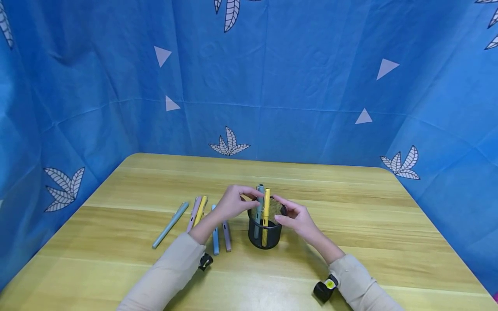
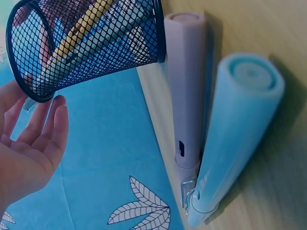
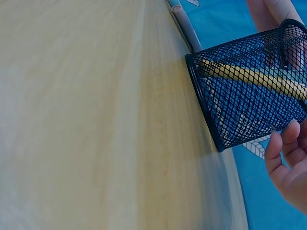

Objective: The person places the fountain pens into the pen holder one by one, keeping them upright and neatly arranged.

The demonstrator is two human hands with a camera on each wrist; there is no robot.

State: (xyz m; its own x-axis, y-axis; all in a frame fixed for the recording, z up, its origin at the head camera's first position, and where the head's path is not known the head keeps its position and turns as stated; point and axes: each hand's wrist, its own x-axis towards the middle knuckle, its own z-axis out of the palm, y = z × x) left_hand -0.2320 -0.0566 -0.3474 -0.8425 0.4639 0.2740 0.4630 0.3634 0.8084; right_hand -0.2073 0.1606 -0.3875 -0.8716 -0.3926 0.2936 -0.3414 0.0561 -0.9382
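A black mesh pen cup (image 1: 275, 238) stands upright on the table, holding a yellow pen (image 1: 266, 199) and a grey-green pen (image 1: 260, 189). From the left, my left hand (image 1: 232, 202) reaches over the rim, thumb and index finger pinching the grey-green pen near its top. In the left wrist view its other fingers (image 2: 50, 127) spread loosely beside the mesh. My right hand (image 1: 299, 221) is at the cup's opposite side, index finger at the far rim and thumb at the near rim. Relaxed fingers (image 3: 283, 148) lie close against the mesh in the right wrist view.
Left of the cup lie a grey-green pen (image 1: 170, 225), a lilac pen (image 1: 193, 215) and a yellow pen (image 1: 200, 211). A light blue pen (image 1: 215, 242) and another lilac pen (image 1: 226, 237) lie nearer the cup. Blue cloth (image 1: 303, 86) hangs behind the wooden table (image 1: 389, 242).
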